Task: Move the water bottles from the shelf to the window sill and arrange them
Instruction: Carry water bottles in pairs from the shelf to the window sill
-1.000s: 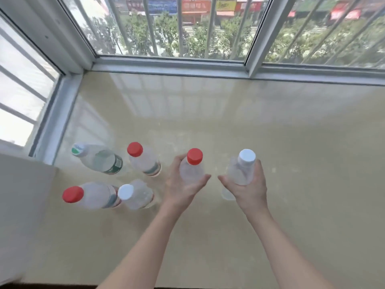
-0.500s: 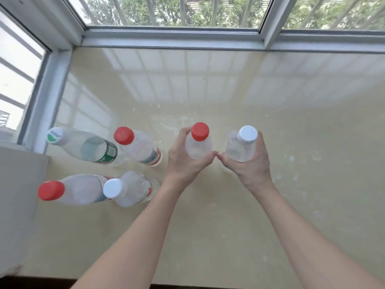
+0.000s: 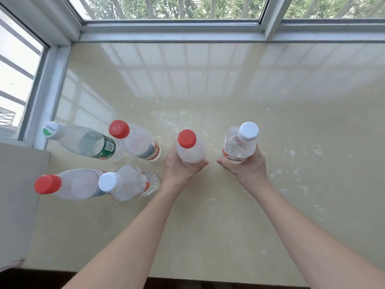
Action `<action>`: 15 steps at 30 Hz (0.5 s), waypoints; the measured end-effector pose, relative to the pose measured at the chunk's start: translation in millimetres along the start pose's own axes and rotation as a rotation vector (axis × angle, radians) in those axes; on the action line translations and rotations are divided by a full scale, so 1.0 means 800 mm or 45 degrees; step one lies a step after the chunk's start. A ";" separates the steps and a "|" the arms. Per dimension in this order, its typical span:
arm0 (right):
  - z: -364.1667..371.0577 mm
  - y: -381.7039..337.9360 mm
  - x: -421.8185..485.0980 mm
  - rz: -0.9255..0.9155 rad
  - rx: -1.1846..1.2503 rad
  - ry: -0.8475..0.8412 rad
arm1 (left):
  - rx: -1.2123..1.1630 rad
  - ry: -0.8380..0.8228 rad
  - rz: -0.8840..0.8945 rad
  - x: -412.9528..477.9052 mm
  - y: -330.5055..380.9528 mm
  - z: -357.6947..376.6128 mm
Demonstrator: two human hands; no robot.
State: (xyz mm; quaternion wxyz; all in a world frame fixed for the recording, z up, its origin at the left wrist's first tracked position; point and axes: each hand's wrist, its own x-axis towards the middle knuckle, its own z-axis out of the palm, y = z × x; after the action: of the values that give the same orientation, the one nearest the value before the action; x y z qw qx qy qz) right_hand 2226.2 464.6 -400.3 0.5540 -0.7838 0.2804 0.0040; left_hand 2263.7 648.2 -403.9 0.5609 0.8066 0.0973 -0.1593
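Several clear water bottles stand upright on the beige window sill. My left hand is wrapped around a red-capped bottle near the middle. My right hand grips a white-capped bottle just to its right; a gap separates the two. To the left stand a green-labelled bottle with a white cap, a red-capped bottle, another red-capped bottle and a white-capped bottle. The bases of the held bottles are hidden by my hands.
Window frames with outside bars border the sill at the back and on the left. A grey wall block juts in at the left front corner. The sill's front edge runs along the bottom.
The two held bottles have moved apart, the right one going farther right. The view has tilted down and closer to the sill.
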 end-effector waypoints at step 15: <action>0.021 0.015 -0.001 -0.033 -0.160 0.222 | 0.189 0.006 0.058 0.011 -0.008 0.011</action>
State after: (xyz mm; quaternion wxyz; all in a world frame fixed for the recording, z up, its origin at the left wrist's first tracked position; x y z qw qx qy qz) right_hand 2225.2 477.3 -416.9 0.4774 -0.8179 0.3165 -0.0539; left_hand 2268.6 642.0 -415.6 0.5029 0.8483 0.0682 -0.1513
